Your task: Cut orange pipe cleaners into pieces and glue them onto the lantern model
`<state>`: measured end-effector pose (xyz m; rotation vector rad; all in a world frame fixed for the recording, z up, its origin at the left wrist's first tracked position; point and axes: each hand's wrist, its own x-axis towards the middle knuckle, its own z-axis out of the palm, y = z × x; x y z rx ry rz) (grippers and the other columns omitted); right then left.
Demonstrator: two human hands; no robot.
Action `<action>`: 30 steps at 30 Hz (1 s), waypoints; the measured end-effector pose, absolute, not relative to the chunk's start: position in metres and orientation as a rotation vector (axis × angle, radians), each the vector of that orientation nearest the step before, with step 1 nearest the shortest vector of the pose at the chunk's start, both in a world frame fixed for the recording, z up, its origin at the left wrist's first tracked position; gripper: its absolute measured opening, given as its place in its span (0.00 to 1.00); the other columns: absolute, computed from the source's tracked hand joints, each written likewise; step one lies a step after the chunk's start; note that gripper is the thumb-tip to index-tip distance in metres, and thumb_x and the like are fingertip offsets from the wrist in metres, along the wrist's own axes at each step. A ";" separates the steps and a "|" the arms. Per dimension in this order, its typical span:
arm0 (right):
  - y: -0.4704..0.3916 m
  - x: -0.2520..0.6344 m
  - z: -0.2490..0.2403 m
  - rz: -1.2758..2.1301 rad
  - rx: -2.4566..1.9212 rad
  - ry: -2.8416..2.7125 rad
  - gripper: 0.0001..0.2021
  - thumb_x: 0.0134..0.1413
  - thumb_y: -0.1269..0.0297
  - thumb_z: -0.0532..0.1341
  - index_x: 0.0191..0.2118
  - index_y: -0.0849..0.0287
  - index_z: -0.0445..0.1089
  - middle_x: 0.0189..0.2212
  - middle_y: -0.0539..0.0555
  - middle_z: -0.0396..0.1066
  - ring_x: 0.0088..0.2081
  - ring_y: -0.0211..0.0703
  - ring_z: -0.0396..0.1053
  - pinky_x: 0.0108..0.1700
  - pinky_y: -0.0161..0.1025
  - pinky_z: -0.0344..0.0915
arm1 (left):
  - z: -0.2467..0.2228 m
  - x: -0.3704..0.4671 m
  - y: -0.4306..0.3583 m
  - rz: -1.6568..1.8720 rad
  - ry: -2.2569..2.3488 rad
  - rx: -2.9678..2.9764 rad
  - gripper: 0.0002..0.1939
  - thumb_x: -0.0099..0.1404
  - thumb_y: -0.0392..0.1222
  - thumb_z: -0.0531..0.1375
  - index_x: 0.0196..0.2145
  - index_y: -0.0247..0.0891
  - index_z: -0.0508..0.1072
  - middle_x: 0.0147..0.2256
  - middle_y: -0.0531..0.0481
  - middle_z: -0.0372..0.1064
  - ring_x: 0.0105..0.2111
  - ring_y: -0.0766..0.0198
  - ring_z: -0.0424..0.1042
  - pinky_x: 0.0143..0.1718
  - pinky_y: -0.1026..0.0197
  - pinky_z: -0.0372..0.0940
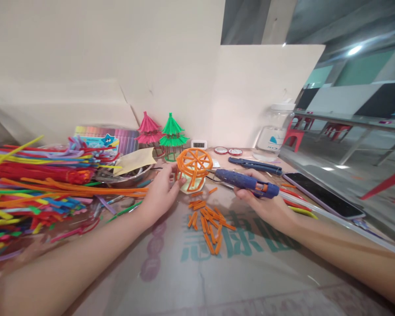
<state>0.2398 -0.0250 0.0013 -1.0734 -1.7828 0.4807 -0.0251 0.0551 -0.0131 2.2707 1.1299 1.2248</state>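
My left hand [163, 188] has its thumb and fingers closed on the left side of an orange pipe-cleaner model [195, 163], which has a spoked round top on short legs over a pale base. In my right hand [263, 206] is a blue glue gun [246, 181], its tip pointing left at the model's right edge. Whether the tip touches the model I cannot tell. Cut orange pipe-cleaner pieces [213, 224] lie loose in front of the model. Behind it stand a green tiered pavilion [171, 134] and a pink one [147, 129].
Bundles of coloured pipe cleaners [46, 175] cover the left side, near a metal bowl [131, 177] and a marker set [102, 140]. A small digital clock [199, 144], a clear bottle [271, 131], a dark blue tool [255, 166] and a phone [322, 195] sit behind and right.
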 end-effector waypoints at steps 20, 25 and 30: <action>-0.022 0.240 -0.003 0.505 -1.128 -1.752 0.11 0.56 0.55 0.63 0.39 0.54 0.65 0.28 0.49 0.69 0.28 0.42 0.67 0.30 0.37 0.65 | -0.013 -0.025 0.056 1.212 1.100 2.242 0.21 0.67 0.44 0.55 0.56 0.37 0.63 0.54 0.39 0.65 0.54 0.53 0.66 0.56 0.47 0.62; -0.023 0.239 0.000 0.477 -1.146 -1.751 0.11 0.56 0.55 0.63 0.40 0.54 0.66 0.30 0.49 0.69 0.30 0.42 0.67 0.32 0.37 0.65 | -0.014 -0.025 0.057 1.213 1.110 2.234 0.20 0.67 0.46 0.54 0.55 0.37 0.63 0.54 0.39 0.65 0.54 0.52 0.66 0.56 0.47 0.63; -0.023 0.239 0.001 0.479 -1.165 -1.762 0.09 0.56 0.56 0.62 0.38 0.54 0.65 0.28 0.49 0.68 0.29 0.42 0.66 0.31 0.37 0.65 | -0.016 -0.027 0.058 1.214 1.110 2.222 0.21 0.67 0.47 0.54 0.55 0.37 0.63 0.54 0.39 0.65 0.54 0.51 0.66 0.55 0.46 0.64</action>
